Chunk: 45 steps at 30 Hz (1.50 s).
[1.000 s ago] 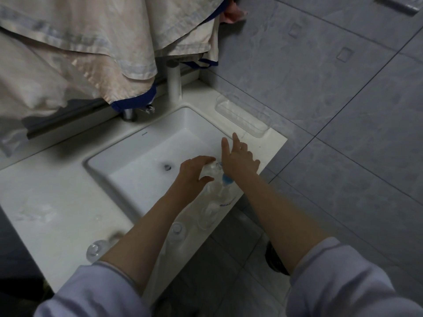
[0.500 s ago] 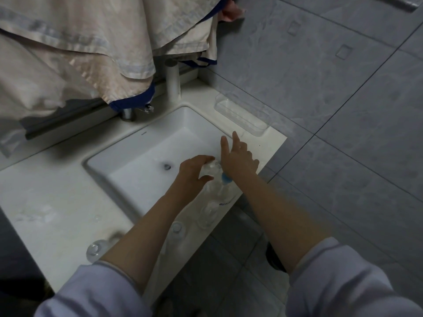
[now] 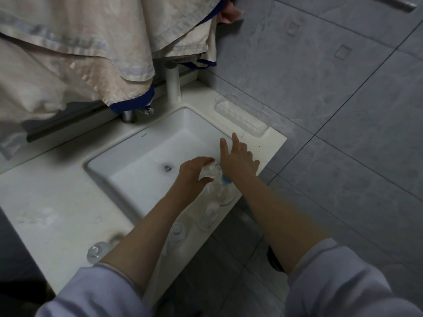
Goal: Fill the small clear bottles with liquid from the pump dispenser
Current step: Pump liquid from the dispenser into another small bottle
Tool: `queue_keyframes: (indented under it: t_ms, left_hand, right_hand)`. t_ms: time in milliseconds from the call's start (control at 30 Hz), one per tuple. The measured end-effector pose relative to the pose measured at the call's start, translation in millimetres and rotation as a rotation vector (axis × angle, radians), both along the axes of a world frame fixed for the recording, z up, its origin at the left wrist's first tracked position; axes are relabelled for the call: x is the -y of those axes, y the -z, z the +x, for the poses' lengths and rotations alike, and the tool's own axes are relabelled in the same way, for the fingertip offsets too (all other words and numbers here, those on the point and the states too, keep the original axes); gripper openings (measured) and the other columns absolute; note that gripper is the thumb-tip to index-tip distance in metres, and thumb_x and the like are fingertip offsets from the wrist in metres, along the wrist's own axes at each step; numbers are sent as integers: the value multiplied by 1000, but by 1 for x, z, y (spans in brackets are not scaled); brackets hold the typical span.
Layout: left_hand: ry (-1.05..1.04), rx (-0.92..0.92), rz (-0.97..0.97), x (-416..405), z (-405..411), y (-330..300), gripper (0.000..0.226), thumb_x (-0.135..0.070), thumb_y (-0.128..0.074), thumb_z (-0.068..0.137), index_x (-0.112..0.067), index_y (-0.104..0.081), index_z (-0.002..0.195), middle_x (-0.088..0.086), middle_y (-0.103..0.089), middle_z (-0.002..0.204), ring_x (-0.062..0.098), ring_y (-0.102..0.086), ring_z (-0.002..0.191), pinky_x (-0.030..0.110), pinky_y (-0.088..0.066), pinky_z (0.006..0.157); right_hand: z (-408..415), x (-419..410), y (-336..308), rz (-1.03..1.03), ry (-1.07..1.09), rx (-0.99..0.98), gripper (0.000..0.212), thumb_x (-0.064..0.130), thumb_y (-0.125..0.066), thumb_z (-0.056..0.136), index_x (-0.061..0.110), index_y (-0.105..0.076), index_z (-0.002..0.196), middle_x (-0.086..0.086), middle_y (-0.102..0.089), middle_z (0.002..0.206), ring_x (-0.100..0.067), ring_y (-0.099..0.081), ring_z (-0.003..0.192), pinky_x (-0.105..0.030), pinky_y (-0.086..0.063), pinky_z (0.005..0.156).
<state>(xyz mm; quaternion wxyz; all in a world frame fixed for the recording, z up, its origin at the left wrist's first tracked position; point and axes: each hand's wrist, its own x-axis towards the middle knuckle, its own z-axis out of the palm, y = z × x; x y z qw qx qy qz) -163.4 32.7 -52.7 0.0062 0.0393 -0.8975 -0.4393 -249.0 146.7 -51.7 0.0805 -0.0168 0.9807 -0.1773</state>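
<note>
Holding a small clear bottle (image 3: 209,172) under the spout, the left hand (image 3: 194,173) has its grip narrowed round that bottle, fingers and thumb curled about its sides over the near edge of the sink (image 3: 146,156). Just beside it, the right hand (image 3: 238,160) rests on top of the pump dispenser (image 3: 220,191), palm down on the head and fingers straight, so its grip is wide and wraps nothing. The dispenser stands directly below that hand on the white worktop (image 3: 45,202), its blue collar showing at the wrist. Nearer the person from the left grip, more small bottles (image 3: 207,216) wait along the worktop edge, though the dim light makes it hard to tell whether any are filled.

My judgement is that the small bottle is light, thin-walled and slick if wet, so it is best taken round the middle with a gentle pinch, mouth kept level against the spout. The dispenser looks fuller and steadier; pressing straight down on its head should keep it from tipping towards the floor
</note>
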Motion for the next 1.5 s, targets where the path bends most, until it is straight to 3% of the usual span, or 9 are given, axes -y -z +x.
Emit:
queue_keyframes:
  t_ms: [200,333,400,500,1067,1233,1333,1433,1500]
  left_hand:
    - [-6,-45,51,2,-3,10,46,-14,-63,86,-9,-50,129,6,-54,131,16,-48,121,22,-33,104]
    - [104,-64,197,6,-1,5,46,-19,-63,86,-10,-50,129,-51,-47,107,-23,-42,106,-1,-26,97]
    - [282,20,324,-1,-2,5,53,-30,-50,90,3,-43,131,-19,-54,130,0,-47,122,12,-25,110]
    - [-20,14,158,-1,-1,3,52,-22,-53,88,9,-43,128,23,-50,132,34,-50,121,31,-32,110]
    - [38,-49,-19,1,-5,6,43,-13,-58,89,-3,-48,130,13,-53,133,25,-50,123,22,-29,108]
    - [2,-75,106,6,-2,16,42,-22,-63,85,-24,-53,126,-48,-49,99,-30,-40,98,-4,-28,90]
    - [-29,-57,125,2,0,9,38,-34,-61,83,-47,-54,118,-37,-49,112,-21,-45,101,4,-33,93]
    - [36,17,92,-3,-2,6,62,-49,-40,79,-15,-51,129,6,-52,134,14,-49,124,22,-27,109]
    - [48,47,100,-1,1,4,59,-54,-39,73,-29,-55,125,12,-44,137,7,-49,122,17,-26,107]
  right_hand:
    - [-3,0,-4,23,-24,39,70,65,-2,91,30,2,151,-5,-16,158,-32,-27,139,-57,-15,112]
    - [-5,0,-6,-8,-9,6,70,65,-3,91,30,0,151,-5,-18,157,-32,-29,138,-58,-16,111]
    - [-2,2,-3,3,1,20,69,64,-3,92,30,1,151,-5,-19,157,-32,-29,138,-58,-15,111]
    - [2,2,3,14,6,33,69,64,-1,92,30,1,151,-5,-19,157,-32,-28,138,-57,-12,111]
    - [-1,1,2,23,-3,36,69,65,-1,92,30,0,151,-5,-19,157,-31,-29,137,-56,-14,111]
    - [-6,2,-2,-15,-2,-39,70,67,-1,90,32,-2,151,-4,-21,156,-32,-31,137,-58,-17,110]
    - [-4,1,2,-41,30,-8,71,67,-1,90,32,-2,151,-5,-22,156,-32,-32,136,-58,-16,110]
    - [-1,1,6,-26,26,14,70,66,0,90,31,-2,151,-5,-22,156,-32,-32,136,-58,-14,110]
    - [0,1,6,3,19,34,70,66,-1,91,31,0,151,-5,-20,157,-32,-30,137,-58,-14,110]
